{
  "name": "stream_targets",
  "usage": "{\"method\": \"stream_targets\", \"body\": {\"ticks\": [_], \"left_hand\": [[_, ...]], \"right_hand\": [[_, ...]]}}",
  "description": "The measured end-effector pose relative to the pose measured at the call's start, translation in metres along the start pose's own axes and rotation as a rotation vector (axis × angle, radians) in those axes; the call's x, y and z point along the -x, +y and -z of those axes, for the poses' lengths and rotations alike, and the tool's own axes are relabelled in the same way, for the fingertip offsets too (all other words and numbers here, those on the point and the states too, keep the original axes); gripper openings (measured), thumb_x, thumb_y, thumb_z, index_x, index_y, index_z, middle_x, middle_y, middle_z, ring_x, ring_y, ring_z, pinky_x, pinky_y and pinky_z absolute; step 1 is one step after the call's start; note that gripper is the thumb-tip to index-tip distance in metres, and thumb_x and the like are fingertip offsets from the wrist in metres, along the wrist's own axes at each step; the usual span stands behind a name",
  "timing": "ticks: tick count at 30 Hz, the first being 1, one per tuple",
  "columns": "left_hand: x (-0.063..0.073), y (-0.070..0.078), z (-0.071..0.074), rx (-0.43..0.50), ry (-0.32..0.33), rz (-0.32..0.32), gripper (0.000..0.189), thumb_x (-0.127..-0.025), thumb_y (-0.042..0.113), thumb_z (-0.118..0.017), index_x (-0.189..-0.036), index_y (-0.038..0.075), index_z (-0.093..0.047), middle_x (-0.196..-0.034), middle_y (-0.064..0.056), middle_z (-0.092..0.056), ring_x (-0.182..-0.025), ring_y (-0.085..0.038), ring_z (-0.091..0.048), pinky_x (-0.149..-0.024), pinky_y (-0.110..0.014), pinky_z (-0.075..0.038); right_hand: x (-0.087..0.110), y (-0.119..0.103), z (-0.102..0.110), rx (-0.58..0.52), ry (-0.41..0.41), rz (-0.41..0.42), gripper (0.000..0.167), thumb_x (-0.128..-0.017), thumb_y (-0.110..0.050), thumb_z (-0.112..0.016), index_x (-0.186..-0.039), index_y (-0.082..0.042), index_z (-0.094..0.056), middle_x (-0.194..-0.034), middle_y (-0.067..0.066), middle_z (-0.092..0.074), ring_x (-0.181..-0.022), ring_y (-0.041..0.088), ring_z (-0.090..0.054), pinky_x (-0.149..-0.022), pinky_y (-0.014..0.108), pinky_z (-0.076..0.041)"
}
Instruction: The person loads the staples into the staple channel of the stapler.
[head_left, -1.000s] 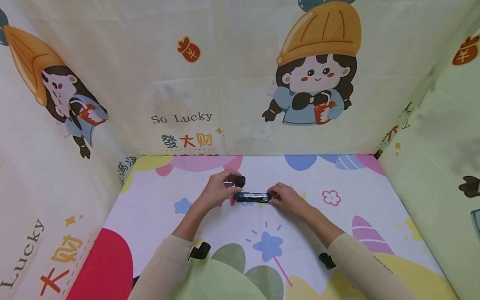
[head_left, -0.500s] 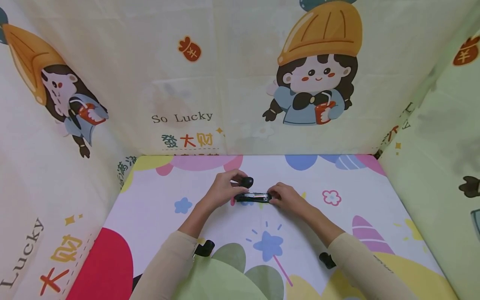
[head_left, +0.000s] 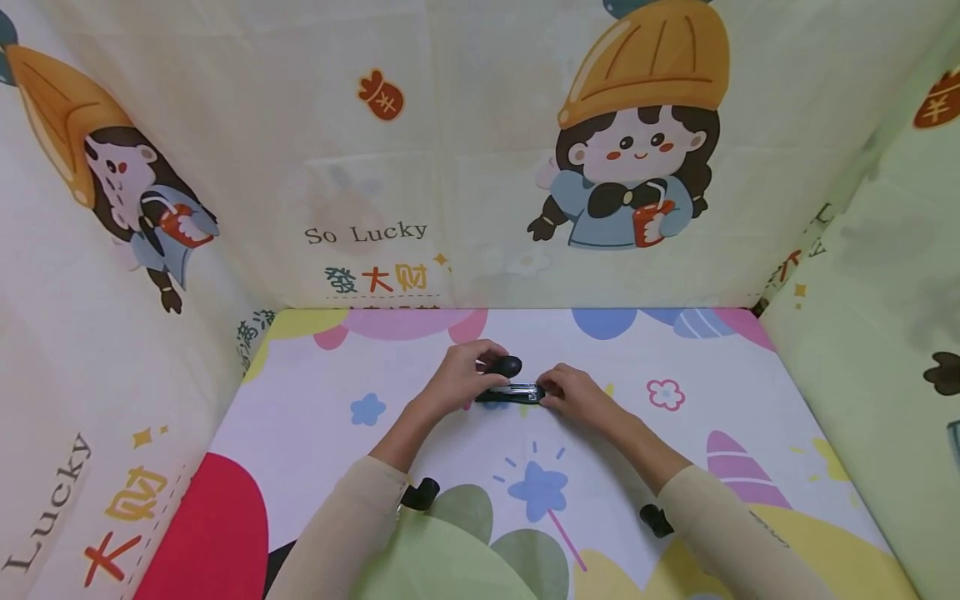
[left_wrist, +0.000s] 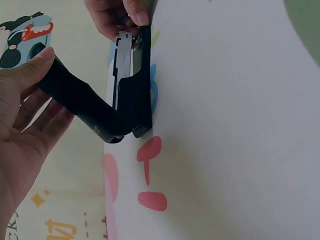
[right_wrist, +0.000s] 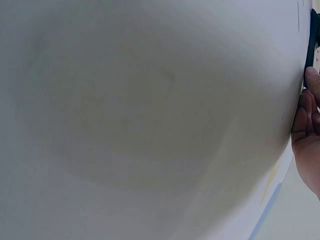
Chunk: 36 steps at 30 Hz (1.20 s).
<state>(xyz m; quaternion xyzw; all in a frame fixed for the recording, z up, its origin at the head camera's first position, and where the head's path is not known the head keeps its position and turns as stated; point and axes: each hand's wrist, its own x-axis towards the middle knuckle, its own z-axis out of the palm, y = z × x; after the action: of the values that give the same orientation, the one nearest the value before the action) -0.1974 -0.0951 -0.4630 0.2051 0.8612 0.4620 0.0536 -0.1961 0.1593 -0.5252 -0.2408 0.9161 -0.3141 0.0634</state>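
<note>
A black stapler (head_left: 514, 395) lies on the patterned table with its top arm (left_wrist: 80, 97) swung up from the base (left_wrist: 142, 95). The silver staple channel (left_wrist: 123, 67) shows between the two. My left hand (head_left: 457, 379) holds the raised arm near its rounded end, thumb on one side and fingers on the other. At the base's right end, my right hand (head_left: 576, 395) pinches the tip between thumb and fingers. Only part of the right hand (right_wrist: 309, 117) and a dark strip of the stapler (right_wrist: 311, 45) show in the right wrist view.
A printed cloth wall (head_left: 480, 208) stands behind the table, with more cloth at both sides. Black wrist cameras stick out from the left sleeve (head_left: 352, 508) and the right sleeve (head_left: 720, 517). The tabletop (head_left: 637, 450) carries coloured prints.
My left hand has moved to the right, swinging the stapler's top arm over toward the base. My right hand stays at the base's end.
</note>
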Motion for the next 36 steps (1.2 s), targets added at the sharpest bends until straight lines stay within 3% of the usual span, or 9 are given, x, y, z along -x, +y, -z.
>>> {"method": "stream_targets", "body": {"ticks": [14,22,28,36], "left_hand": [[-0.01,0.004,-0.017,-0.138,-0.082,-0.019,0.035,-0.088,0.018,-0.084,-0.12,0.009,-0.073,-0.113,-0.004,-0.073,-0.101,-0.016,-0.067,-0.091,-0.031,-0.059],[-0.014,0.004,-0.023,-0.199,-0.104,-0.044,0.035,-0.089,0.02,-0.083,-0.121,0.008,-0.073,-0.115,-0.007,-0.073,-0.104,-0.019,-0.067,-0.097,-0.035,-0.057],[-0.016,0.004,-0.03,-0.304,-0.14,-0.069,0.037,-0.09,0.023,-0.082,-0.123,0.008,-0.073,-0.117,-0.006,-0.074,-0.106,-0.019,-0.066,-0.1,-0.037,-0.055],[-0.017,0.001,-0.036,-0.344,-0.136,-0.102,0.035,-0.089,0.023,-0.083,-0.119,0.008,-0.075,-0.112,-0.006,-0.074,-0.104,-0.02,-0.066,-0.098,-0.037,-0.055]], "right_hand": [[0.001,0.0,0.002,0.006,0.01,0.03,0.027,-0.089,-0.009,-0.08,-0.113,0.0,-0.072,-0.1,0.007,-0.067,-0.089,0.015,-0.064,-0.083,0.034,-0.058],[0.001,0.0,0.002,0.017,0.016,0.03,0.027,-0.089,-0.009,-0.08,-0.113,0.0,-0.072,-0.1,0.007,-0.067,-0.09,0.017,-0.064,-0.084,0.036,-0.058],[0.0,0.0,0.001,0.024,0.016,0.033,0.026,-0.089,-0.01,-0.08,-0.112,0.0,-0.072,-0.097,0.007,-0.066,-0.086,0.015,-0.062,-0.08,0.033,-0.057],[0.0,0.0,0.0,0.033,0.023,0.033,0.027,-0.088,-0.011,-0.081,-0.111,0.0,-0.072,-0.096,0.006,-0.066,-0.085,0.014,-0.059,-0.078,0.032,-0.055]]}}
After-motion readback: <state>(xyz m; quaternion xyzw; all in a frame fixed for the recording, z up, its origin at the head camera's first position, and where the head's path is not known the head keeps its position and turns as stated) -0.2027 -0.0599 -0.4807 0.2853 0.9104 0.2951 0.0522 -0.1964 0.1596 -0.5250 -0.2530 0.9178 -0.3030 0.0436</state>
